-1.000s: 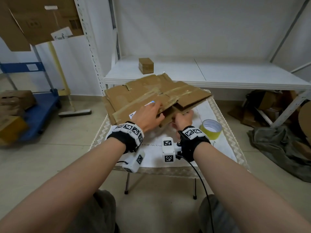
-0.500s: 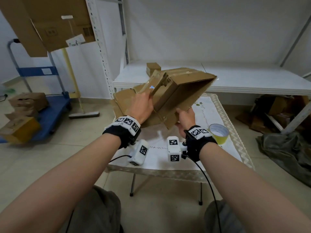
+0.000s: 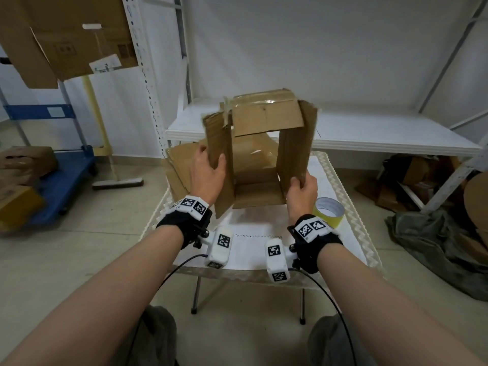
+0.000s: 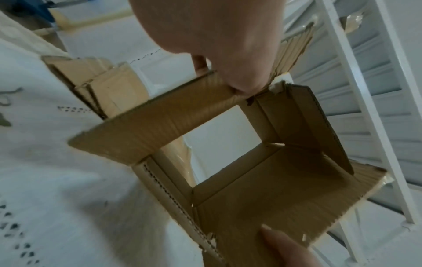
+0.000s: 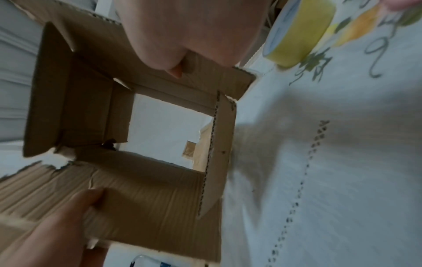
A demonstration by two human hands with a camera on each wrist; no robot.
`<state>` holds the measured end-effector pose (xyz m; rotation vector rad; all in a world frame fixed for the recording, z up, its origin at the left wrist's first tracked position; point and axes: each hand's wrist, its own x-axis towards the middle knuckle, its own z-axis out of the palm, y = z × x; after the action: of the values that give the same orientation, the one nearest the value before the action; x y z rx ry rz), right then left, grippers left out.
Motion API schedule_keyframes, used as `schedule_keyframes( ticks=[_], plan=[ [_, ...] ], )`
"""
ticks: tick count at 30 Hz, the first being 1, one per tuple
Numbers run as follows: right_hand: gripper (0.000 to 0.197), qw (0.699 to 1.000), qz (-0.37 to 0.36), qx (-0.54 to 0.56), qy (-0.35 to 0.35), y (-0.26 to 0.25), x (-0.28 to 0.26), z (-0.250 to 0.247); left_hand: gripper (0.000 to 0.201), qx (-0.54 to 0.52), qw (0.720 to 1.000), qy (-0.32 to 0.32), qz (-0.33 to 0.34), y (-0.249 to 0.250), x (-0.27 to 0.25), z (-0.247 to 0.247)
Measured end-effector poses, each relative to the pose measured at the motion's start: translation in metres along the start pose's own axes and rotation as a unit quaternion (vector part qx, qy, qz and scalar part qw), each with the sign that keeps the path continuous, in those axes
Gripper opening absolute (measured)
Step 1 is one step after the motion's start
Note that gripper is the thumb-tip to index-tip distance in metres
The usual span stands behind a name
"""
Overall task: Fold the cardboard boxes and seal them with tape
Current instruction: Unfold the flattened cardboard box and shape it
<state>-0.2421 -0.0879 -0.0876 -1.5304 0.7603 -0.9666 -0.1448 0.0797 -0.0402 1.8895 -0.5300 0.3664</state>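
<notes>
Since a second ago you have lifted one cardboard box (image 3: 264, 143) off the flat stack (image 3: 182, 165) and opened it into a tube above the table (image 3: 351, 233). Your left hand (image 3: 208, 173) and right hand (image 3: 302, 190) each pinch a near side flap. Both ends gape, so it may collapse. One tape roll (image 3: 328, 211) waits at the right edge.

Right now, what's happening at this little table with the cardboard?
A person is holding an opened-up cardboard box in the air above the small table, open end facing them. The left hand grips the left flap and the right hand grips the right flap. All four near flaps are open and nothing is taped on this end yet. The yellow tape roll sits on the table by the right wrist, and more flattened cardboard lies behind the box.
</notes>
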Motion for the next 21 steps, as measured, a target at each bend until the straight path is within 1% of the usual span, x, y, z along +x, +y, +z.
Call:
schedule_keyframes(
  ticks=[2, 3, 4, 5, 6, 7, 9, 10, 11, 12, 14, 15, 17, 18, 19, 21],
  plan=[
    [0.023, 0.999, -0.004, -0.044, 0.003, 0.012, 0.001, -0.001, 0.007, -0.009, 0.999, 0.019, -0.026, -0.001, -0.002, -0.004],
    [0.020, 0.998, 0.006, -0.069, 0.000, 0.020, 0.002, -0.001, 0.009, -0.010, 0.999, 0.031, -0.041, -0.001, -0.003, -0.007],
    [0.016, 0.996, 0.020, -0.089, -0.005, 0.024, 0.002, -0.002, 0.016, -0.008, 0.997, 0.040, -0.062, 0.000, -0.002, -0.010],
    [0.019, 0.994, 0.038, -0.098, -0.013, 0.026, 0.000, -0.002, 0.029, -0.014, 0.996, 0.042, -0.075, -0.001, 0.000, -0.012],
    [0.022, 0.993, 0.052, -0.103, -0.024, 0.024, -0.004, -0.004, 0.042, -0.022, 0.996, 0.037, -0.073, -0.003, 0.001, -0.015],
    [0.023, 0.992, 0.059, -0.108, -0.030, 0.023, -0.005, -0.004, 0.059, -0.028, 0.998, 0.034, -0.042, -0.003, 0.002, -0.018],
    [0.023, 0.991, 0.073, -0.105, -0.035, 0.019, -0.007, -0.004, 0.087, -0.023, 0.997, 0.035, 0.069, -0.007, 0.004, -0.023],
    [0.021, 0.991, 0.081, -0.100, -0.036, 0.015, -0.009, -0.003, 0.095, -0.009, 0.992, 0.040, 0.120, -0.008, 0.006, -0.023],
    [0.022, 0.990, 0.092, -0.097, -0.036, 0.014, -0.009, 0.000, 0.096, 0.008, 0.985, 0.045, 0.167, -0.005, 0.007, -0.024],
    [0.031, 0.989, 0.107, -0.097, -0.037, 0.016, -0.009, 0.002, 0.093, 0.018, 0.978, 0.048, 0.203, -0.002, 0.008, -0.023],
    [0.052, 0.984, 0.139, -0.103, -0.047, 0.017, -0.010, 0.003, 0.074, 0.019, 0.966, 0.049, 0.251, 0.010, 0.006, -0.022],
    [0.054, 0.981, 0.158, -0.099, -0.053, 0.016, -0.010, 0.001, 0.061, 0.022, 0.963, 0.043, 0.264, 0.015, 0.004, -0.022],
    [0.048, 0.977, 0.186, -0.090, -0.061, 0.016, -0.010, -0.003, 0.037, 0.039, 0.962, 0.022, 0.271, 0.020, 0.002, -0.023],
    [0.048, 0.975, 0.193, -0.088, -0.064, 0.017, -0.009, -0.006, 0.029, 0.048, 0.961, 0.010, 0.273, 0.020, 0.000, -0.023],
    [0.050, 0.973, 0.203, -0.084, -0.065, 0.019, -0.006, -0.008, 0.024, 0.051, 0.960, -0.003, 0.277, 0.021, -0.001, -0.023],
    [0.058, 0.970, 0.223, -0.073, -0.062, 0.022, -0.002, -0.011, 0.028, 0.047, 0.958, -0.023, 0.283, 0.025, -0.002, -0.022]
  ],
)
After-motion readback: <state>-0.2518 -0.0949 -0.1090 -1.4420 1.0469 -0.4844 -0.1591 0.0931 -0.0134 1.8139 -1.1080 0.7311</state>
